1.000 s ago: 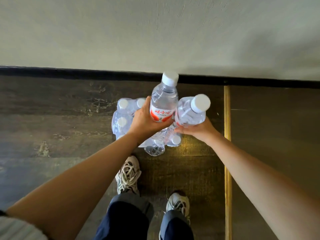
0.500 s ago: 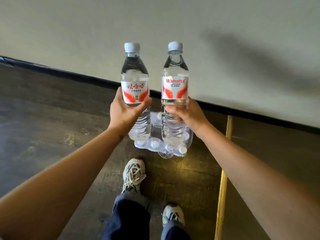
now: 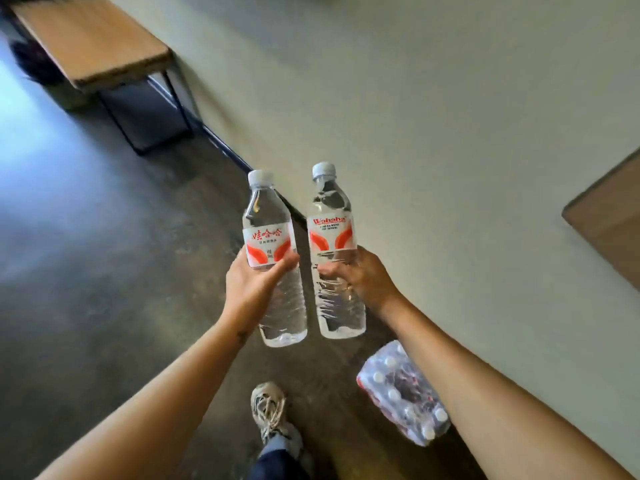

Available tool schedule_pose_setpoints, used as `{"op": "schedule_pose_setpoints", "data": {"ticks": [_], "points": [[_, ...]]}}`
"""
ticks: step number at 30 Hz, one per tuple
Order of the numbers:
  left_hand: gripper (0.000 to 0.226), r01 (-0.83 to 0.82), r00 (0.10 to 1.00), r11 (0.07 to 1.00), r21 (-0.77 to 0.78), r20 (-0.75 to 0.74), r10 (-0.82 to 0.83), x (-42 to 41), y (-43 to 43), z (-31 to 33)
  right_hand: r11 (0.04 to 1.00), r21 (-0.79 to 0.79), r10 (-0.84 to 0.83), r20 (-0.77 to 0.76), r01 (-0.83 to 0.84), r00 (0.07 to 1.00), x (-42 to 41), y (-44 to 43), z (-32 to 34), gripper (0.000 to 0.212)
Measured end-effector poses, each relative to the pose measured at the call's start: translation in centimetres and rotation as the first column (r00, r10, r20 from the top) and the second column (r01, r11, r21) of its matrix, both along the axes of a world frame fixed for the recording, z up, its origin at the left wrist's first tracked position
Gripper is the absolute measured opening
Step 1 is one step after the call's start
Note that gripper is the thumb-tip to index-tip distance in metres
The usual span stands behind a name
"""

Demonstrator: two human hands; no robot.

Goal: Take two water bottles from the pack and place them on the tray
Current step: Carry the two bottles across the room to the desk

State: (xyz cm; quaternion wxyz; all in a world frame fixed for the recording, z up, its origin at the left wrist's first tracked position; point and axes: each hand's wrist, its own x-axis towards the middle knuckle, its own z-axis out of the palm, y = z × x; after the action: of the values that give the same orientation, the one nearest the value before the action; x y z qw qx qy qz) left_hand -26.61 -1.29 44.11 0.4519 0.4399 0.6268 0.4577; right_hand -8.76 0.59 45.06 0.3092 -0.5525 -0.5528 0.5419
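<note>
My left hand (image 3: 251, 287) grips a clear water bottle (image 3: 268, 237) with a white cap and a red-and-white label, held upright in the air. My right hand (image 3: 362, 277) grips a second bottle (image 3: 332, 233) of the same kind, upright beside the first, a small gap between them. The shrink-wrapped pack (image 3: 403, 393) of remaining bottles lies on the dark floor at the lower right, partly behind my right forearm. No tray is in view.
A wooden table (image 3: 93, 46) on black metal legs stands at the upper left against the pale wall (image 3: 415, 98). A brown board or door corner (image 3: 609, 220) juts in at the right edge. One sneaker (image 3: 270, 414) shows below on the dark floor.
The view has swung left: the pack has shifted from under the bottles to the lower right, and the wooden table has come into sight. Both hands keep their bottles raised.
</note>
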Motion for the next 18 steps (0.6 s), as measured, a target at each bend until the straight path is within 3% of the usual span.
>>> {"op": "schedule_pose_setpoints", "data": {"ticks": [5, 10, 14, 18], "points": [[0.047, -0.188, 0.981, 0.982, 0.034, -0.036, 0.190, -11.5, 0.1, 5.7, 0.976, 0.002, 0.220, -0.011, -0.220, 0.975, -12.8, 4.1, 5.4, 0.015], [0.043, -0.370, 0.926, 0.924, 0.099, -0.041, 0.375, -24.1, 4.1, 11.1, 0.927, 0.008, 0.374, -0.046, -0.374, 0.926, -27.0, 10.8, 10.5, 0.045], [0.053, -0.454, 0.884, 0.882, 0.127, -0.055, 0.464, -34.3, 8.9, 15.5, 0.888, 0.053, 0.459, -0.054, -0.456, 0.887, -37.6, 16.8, 14.8, 0.037], [0.049, -0.498, 0.852, 0.850, 0.170, -0.082, 0.516, -43.3, 14.2, 18.8, 0.887, 0.044, 0.460, -0.179, -0.460, 0.870, -46.6, 23.0, 17.8, 0.027]]}}
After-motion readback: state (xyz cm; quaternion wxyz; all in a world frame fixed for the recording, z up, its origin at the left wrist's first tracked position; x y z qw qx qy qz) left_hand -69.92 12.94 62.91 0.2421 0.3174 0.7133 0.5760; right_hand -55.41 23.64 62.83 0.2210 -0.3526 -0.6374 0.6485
